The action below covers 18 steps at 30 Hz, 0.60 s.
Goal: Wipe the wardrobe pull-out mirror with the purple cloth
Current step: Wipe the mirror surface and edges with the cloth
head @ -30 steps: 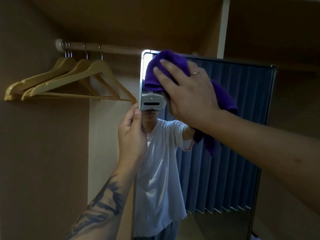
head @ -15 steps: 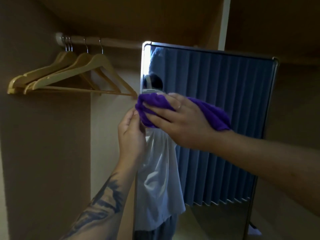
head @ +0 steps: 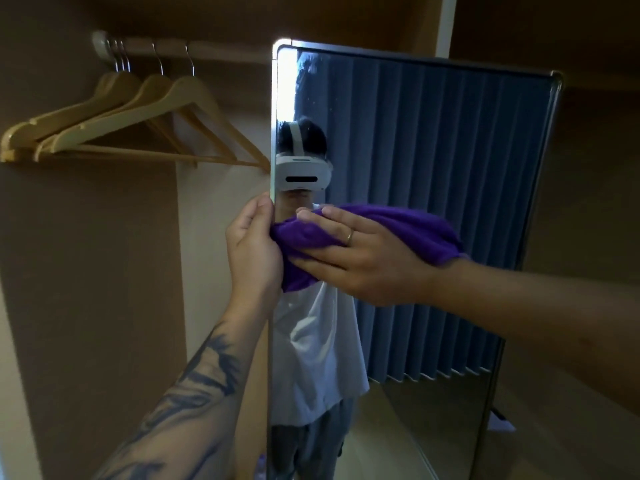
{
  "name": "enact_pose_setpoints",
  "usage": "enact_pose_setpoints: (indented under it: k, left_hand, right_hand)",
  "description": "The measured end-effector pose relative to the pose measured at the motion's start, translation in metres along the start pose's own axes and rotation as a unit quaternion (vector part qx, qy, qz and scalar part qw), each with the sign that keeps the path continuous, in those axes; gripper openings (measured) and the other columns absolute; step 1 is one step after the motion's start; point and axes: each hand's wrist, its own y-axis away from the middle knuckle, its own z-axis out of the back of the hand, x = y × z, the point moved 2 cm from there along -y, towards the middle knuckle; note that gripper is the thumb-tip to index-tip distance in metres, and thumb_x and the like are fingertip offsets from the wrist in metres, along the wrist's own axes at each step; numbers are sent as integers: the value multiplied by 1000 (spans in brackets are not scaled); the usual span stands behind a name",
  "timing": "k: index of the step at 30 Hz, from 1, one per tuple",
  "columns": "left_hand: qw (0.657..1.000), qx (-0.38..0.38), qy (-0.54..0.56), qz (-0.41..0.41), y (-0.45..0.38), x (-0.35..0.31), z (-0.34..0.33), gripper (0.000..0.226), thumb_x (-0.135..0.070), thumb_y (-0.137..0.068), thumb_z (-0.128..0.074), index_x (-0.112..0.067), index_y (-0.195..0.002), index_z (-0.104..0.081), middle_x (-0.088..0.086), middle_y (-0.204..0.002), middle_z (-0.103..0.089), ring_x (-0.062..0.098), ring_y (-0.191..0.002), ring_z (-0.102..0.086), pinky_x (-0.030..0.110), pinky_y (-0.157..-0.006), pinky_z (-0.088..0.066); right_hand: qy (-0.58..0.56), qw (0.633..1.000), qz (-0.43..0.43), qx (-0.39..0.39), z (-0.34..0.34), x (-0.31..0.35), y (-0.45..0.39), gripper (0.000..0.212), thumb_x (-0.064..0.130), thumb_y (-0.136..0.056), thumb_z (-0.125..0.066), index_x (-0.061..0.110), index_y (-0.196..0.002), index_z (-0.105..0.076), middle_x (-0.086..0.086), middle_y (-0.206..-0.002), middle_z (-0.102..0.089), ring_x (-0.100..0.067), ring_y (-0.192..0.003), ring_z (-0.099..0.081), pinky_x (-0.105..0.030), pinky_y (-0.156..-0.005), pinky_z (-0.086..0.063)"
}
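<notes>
Downward since a second ago: right hand, fingers flat, presses purple cloth against mirror.
Left hand grips the mirror's edge beside it; mid-wipe, glass below the hand likely next.

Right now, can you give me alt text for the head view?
The right hand presses a purple cloth flat against the mirror at mid-height, while the left hand grips the mirror's left edge. Wooden hangers hang on a rail to the left.

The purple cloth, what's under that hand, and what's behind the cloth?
The right hand presses flat on the purple cloth. Behind the cloth is the mirror; that patch of glass is covered, so it cannot be seen.
</notes>
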Motion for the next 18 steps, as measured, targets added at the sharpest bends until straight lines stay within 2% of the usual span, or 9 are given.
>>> enact_pose_setpoints:
  k: [2,3,6,8,9,11,14,16,18]
  left_hand:
    - [1000,4,21,10,-2,3,2,45,-20,-106,-49,-34,-82,-84,-8,-82,-78,5,-79,-73,20,-72,-57]
    - [999,7,35,17,-3,6,3,45,-19,-107,-49,-33,-80,-83,-9,-80,-76,4,-76,-71,20,-70,-56]
    - [999,2,22,32,-4,7,5,39,-27,-103,-55,-36,-74,-80,-16,-68,-65,-2,-62,-58,14,-57,-50]
    - [999,-5,11,33,-4,8,6,37,-30,-101,-57,-38,-73,-79,-18,-64,-62,-4,-58,-55,13,-56,-49]
    - [1000,-2,11,29,-3,8,6,38,-29,-101,-56,-38,-73,-79,-17,-65,-62,-4,-58,-56,13,-57,-50]
    - [1000,-2,17,19,-3,9,5,39,-26,-102,-54,-37,-75,-80,-15,-69,-67,-2,-63,-60,18,-62,-51]
    - [1000,4,7,5,-2,10,2,42,-27,-104,-52,-36,-71,-77,-16,-64,-61,-1,-60,-53,20,-59,-45]
    - [1000,2,5,13,-2,11,2,43,-28,-105,-52,-36,-68,-73,-16,-60,-54,-1,-53,-46,18,-51,-39]
    - [1000,-5,-3,13,-2,11,3,42,-30,-104,-53,-36,-67,-72,-15,-57,-51,2,-50,-43,19,-46,-35]
  right_hand:
    - [5,999,38,11,2,-16,1,43,13,-104,-53,12,-147,-56,-13,-153,-53,-43,-147,-39,-56,-122,-32]
    - [8,1000,18,2,3,-30,-2,43,15,-104,-51,12,-147,-56,-13,-153,-53,-43,-147,-39,-55,-123,-30]
    - [44,989,-138,-4,7,-69,-5,49,22,-105,-45,9,-152,-49,-16,-159,-45,-47,-148,-36,-58,-123,-23]
    - [56,980,-191,-20,5,-61,-2,49,18,-105,-51,6,-152,-48,-18,-160,-43,-50,-147,-36,-59,-123,-25]
    - [51,981,-185,-38,3,-47,1,45,16,-106,-53,5,-149,-53,-18,-157,-47,-50,-146,-39,-60,-121,-29]
    - [22,992,-114,-57,1,-18,11,38,14,-107,-55,7,-143,-61,-16,-150,-56,-47,-142,-45,-59,-118,-37]
    - [-4,1000,10,3,2,-9,28,45,11,-102,-61,12,-146,-57,-14,-153,-53,-42,-145,-42,-57,-117,-39]
    - [1,1000,8,-2,4,-30,27,44,13,-103,-57,12,-147,-55,-13,-154,-51,-42,-146,-41,-57,-119,-38]
    - [15,997,-71,-15,7,-55,25,45,17,-104,-53,10,-149,-53,-15,-156,-50,-45,-146,-41,-59,-119,-35]
